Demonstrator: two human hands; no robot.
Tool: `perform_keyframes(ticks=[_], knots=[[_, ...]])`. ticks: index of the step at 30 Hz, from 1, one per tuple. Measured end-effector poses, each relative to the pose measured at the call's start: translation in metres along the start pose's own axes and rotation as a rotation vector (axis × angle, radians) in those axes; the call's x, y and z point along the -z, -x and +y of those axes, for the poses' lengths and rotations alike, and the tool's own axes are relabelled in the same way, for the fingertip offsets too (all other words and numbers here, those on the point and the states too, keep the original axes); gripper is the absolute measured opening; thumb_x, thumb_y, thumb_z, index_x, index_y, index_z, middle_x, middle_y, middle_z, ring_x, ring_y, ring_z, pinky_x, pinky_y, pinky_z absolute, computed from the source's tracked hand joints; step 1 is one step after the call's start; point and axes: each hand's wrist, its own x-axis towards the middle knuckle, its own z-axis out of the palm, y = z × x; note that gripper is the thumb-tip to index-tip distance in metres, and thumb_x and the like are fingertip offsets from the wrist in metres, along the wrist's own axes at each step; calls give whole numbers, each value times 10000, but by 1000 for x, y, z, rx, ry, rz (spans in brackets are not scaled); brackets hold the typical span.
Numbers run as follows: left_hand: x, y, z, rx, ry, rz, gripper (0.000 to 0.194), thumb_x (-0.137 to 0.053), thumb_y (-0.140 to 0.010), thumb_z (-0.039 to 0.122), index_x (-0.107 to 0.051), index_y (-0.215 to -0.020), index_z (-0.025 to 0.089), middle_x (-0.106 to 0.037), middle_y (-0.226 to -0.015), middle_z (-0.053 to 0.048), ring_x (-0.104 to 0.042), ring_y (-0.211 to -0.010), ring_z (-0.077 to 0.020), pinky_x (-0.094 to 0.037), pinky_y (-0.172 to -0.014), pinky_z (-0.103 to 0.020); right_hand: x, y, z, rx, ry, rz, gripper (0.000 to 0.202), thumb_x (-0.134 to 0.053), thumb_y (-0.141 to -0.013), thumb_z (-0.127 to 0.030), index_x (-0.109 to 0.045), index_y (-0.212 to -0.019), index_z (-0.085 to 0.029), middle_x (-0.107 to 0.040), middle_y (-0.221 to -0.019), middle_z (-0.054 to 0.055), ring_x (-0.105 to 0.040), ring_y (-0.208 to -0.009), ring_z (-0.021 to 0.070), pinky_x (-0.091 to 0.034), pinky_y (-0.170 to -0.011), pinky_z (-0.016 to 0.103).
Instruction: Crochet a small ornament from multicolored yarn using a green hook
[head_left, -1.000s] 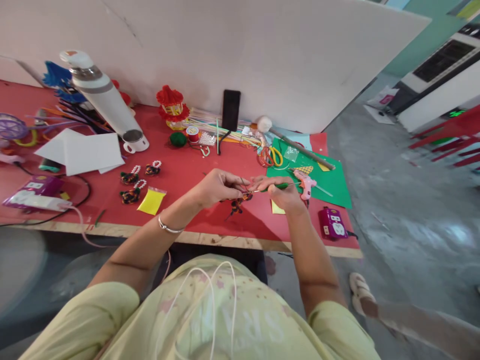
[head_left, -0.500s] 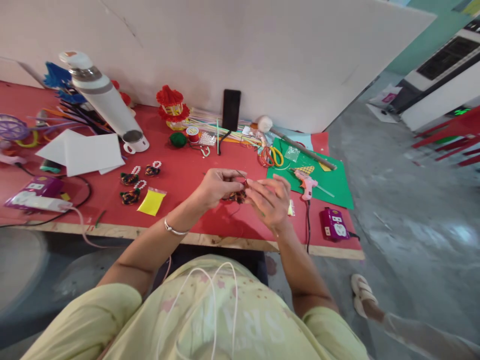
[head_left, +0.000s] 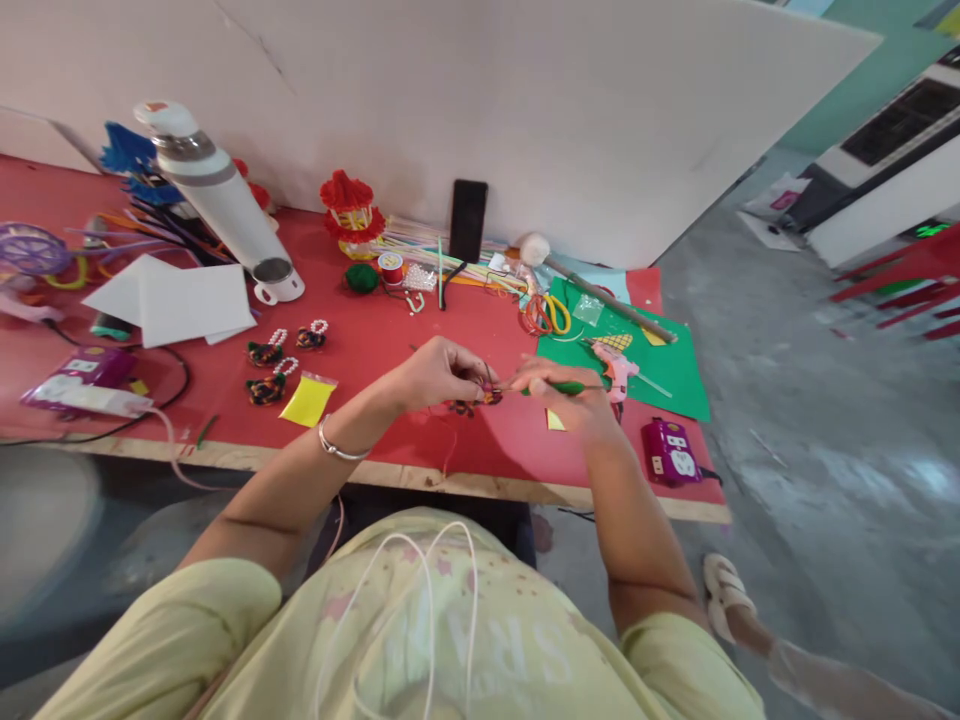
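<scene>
My left hand [head_left: 444, 376] is closed on a small dark multicoloured craft piece [head_left: 487, 393], held low over the red table covering. A thin green-handled tool [head_left: 568, 387] lies in my right hand [head_left: 559, 392], its narrow shaft reaching left to the craft piece. The fingers of both hands hide part of the piece. Fine thread [head_left: 452, 445] trails below it onto the table. To the left lie three similar dark pieces [head_left: 265, 388] with white bead loops, beside a yellow packet [head_left: 308, 399].
A pink glue gun [head_left: 616, 370] rests on green sheet [head_left: 686, 375], near scissors [head_left: 556, 314] and a stick [head_left: 611, 299]. Purple power boxes [head_left: 673, 452] sit at both sides. Behind stand a phone [head_left: 468, 220], red craft lantern [head_left: 351, 214] and white flask [head_left: 217, 190]. A person's foot [head_left: 726, 595] is at right.
The green-handled tool now shows in my right hand, which has turned and shifted slightly right. Its tip meets the craft piece. Thread now hangs below the piece.
</scene>
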Motion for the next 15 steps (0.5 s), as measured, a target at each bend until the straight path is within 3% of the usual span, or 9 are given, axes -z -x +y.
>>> perform_keyframes(ticks=[4,7,11,15], knots=[[2,2,2,83,46,-45,264,-814,-620,178,-865,-875,135,-711,-621,-17,-475,-490,-72,-330,-474,-201,-13,4,28,-168,-401,114,240,-763,-892,-537,-834,-857,-310,-850,-844,9,-814,-892,253,-608,-1037,510],[3,2,4,123,12,-59,290,-806,-618,186,-862,-897,130,-687,-610,-7,-416,-474,-62,-280,-462,-208,-26,8,44,-245,-522,183,277,-805,-835,-569,-822,-786,-297,-843,-812,12,-817,-843,264,-647,-950,512],[4,1,3,51,-80,-27,180,-767,-633,172,-838,-795,141,-703,-649,-24,-511,-548,-105,-363,-529,-229,-36,14,54,-254,-486,308,286,-810,-824,-579,-829,-787,-296,-845,-825,17,-813,-881,269,-642,-969,512],[1,2,0,-92,-323,-14,158,-679,-665,120,-819,-738,133,-656,-604,4,-536,-575,-120,-370,-561,-228,-35,19,51,-223,-322,266,231,-772,-885,-526,-852,-862,-310,-864,-929,22,-801,-996,264,-575,-1104,510]])
